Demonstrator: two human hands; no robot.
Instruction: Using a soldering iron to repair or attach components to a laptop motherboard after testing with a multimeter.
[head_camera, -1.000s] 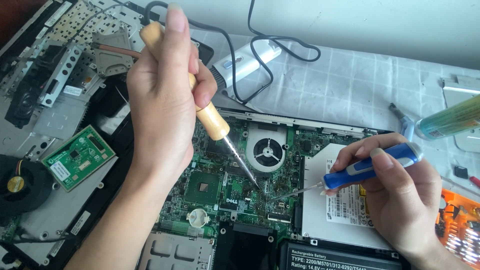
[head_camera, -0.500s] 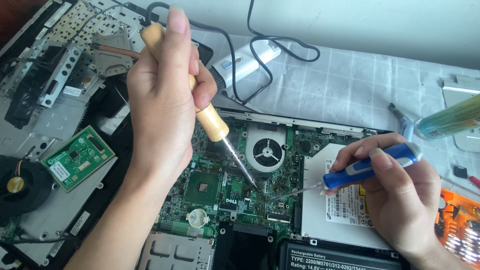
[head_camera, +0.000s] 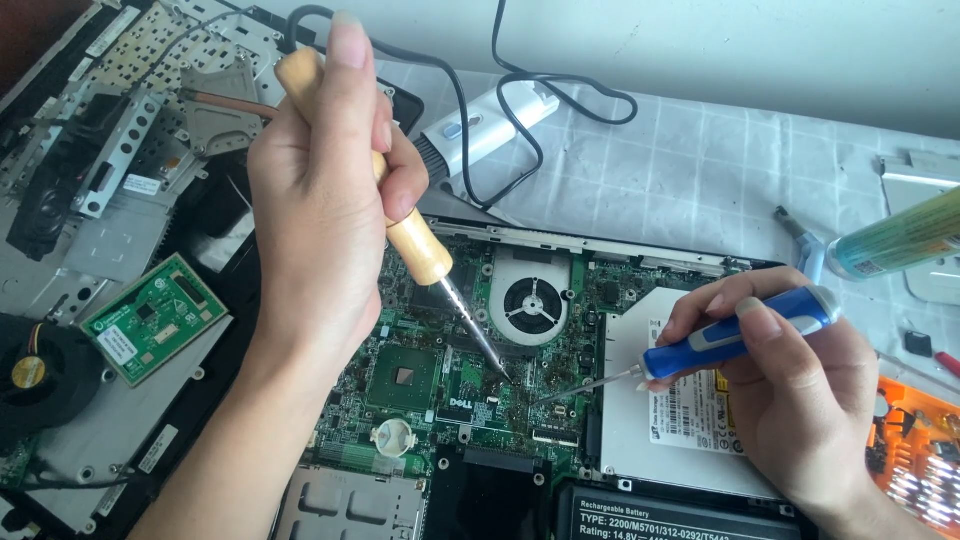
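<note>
My left hand (head_camera: 315, 200) grips a wooden-handled soldering iron (head_camera: 415, 240), its metal tip angled down onto the green laptop motherboard (head_camera: 450, 370) just below the round fan (head_camera: 532, 300). My right hand (head_camera: 790, 385) holds a blue-handled screwdriver (head_camera: 735, 330) almost flat, with its thin shaft pointing left. The two tips nearly meet on the board, a little apart from each other.
A silver optical drive (head_camera: 640, 430) lies under my right hand, a black battery (head_camera: 680, 515) below it. At left sit a small green circuit board (head_camera: 155, 315), a loose fan (head_camera: 35, 375) and metal laptop frames (head_camera: 110, 170). A white power adapter (head_camera: 480, 125) with black cable lies behind.
</note>
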